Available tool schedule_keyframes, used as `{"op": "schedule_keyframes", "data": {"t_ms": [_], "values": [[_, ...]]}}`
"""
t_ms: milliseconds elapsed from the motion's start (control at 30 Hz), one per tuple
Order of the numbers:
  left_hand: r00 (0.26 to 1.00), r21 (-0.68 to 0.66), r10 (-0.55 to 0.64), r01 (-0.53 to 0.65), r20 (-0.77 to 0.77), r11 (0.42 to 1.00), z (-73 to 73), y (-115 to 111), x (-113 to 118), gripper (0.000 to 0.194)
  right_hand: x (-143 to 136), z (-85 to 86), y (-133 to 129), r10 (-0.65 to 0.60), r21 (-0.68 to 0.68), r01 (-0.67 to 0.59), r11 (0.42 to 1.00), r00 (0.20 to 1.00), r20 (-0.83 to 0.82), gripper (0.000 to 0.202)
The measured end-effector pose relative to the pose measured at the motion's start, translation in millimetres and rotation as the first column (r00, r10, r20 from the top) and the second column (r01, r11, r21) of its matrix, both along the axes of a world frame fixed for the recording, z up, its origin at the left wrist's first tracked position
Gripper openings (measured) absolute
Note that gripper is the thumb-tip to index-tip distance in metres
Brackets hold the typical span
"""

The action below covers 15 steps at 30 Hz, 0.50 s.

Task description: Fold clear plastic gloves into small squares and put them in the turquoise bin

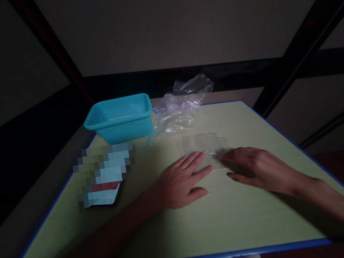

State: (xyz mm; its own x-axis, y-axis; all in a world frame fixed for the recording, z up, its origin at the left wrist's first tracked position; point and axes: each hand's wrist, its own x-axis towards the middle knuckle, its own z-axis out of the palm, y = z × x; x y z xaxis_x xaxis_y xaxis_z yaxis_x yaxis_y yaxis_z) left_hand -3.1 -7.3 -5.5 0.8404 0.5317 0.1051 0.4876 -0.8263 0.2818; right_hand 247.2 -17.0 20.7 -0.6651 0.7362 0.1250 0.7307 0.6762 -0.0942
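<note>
A small clear plastic bag (204, 142) lies flat near the middle of the table. My left hand (181, 181) rests palm down with its fingers spread, the fingertips over the bag's left and near side. At the bag's right edge is my right hand (255, 168), slightly curled, with the thumb apart from the fingers. Its fingertips are at or just above the plastic; contact cannot be made out. No held object shows in either hand.
The pale table (187, 234) has a blue edge. A turquoise basket (127, 129) stands at the back left, beside crumpled clear plastic bags (184, 101) that reach past the far edge. A phone (107, 197), partly blurred out, lies at left.
</note>
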Motion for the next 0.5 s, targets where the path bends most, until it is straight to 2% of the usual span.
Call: {"op": "schedule_keyframes", "data": {"t_ms": [133, 267, 400, 500], "values": [[0.994, 0.047, 0.076, -0.08, 0.074, 0.996, 1.4, -1.7, 0.6, 0.064, -8.0, 8.0, 6.9, 0.067, 0.021, -0.07, 0.997, 0.991, 0.116, 0.03], [0.983, 0.074, 0.135, -0.144, 0.121, 0.987, 0.3, -1.4, 2.6, 0.056, -14.9, 9.6, 7.7, 0.07, 0.051, -0.079, 0.996, 0.984, 0.163, 0.033], [0.979, 0.096, 0.14, -0.155, 0.146, 0.983, -1.4, -0.8, 3.4, 0.05, -13.0, 3.4, 7.3, 0.068, 0.084, -0.082, 0.993, 0.986, 0.152, 0.032], [0.976, 0.114, 0.143, -0.163, 0.166, 0.98, -2.0, -1.0, 3.4, 0.046, -8.0, -5.9, 7.0, 0.054, 0.107, -0.063, 0.992, 0.995, 0.078, 0.03]]}}
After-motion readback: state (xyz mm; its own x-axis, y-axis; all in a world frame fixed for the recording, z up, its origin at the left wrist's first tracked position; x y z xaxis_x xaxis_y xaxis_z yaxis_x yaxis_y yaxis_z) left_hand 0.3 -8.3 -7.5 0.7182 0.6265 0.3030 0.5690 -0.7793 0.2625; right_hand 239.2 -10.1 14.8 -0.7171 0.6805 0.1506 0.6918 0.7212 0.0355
